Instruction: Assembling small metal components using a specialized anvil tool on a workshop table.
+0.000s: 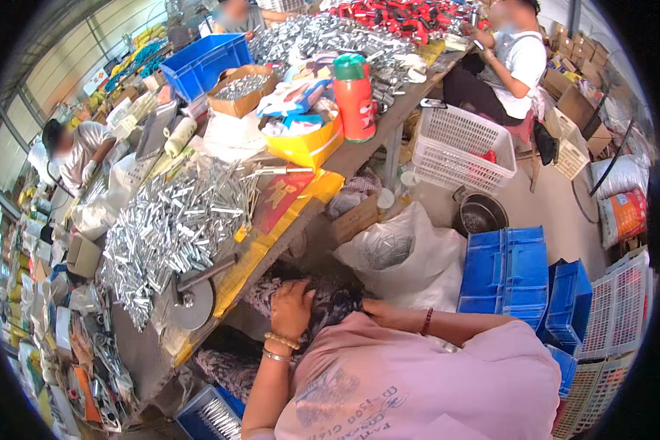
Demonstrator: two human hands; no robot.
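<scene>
My left hand point(292, 309), with a beaded bracelet and a bangle at the wrist, lies on the dark patterned cloth point(337, 301) over my lap. Its fingers look loosely extended and nothing shows in them. Beside it, my right hand point(378, 311) rests at the lap edge, its fingers mostly hidden. The worktable to the left bears a big heap of small silvery metal parts point(176, 227). Closest to my left hand on that table are a round grey metal disc point(192, 312) and a dark metal bar point(211, 271).
A white sack of metal parts point(425, 268) stands ahead of my lap. Blue crates point(502, 275) and white baskets point(616, 308) are stacked right. A red flask point(355, 103) and yellow box point(308, 147) stand on the table. Co-workers point(517, 66) sit around it.
</scene>
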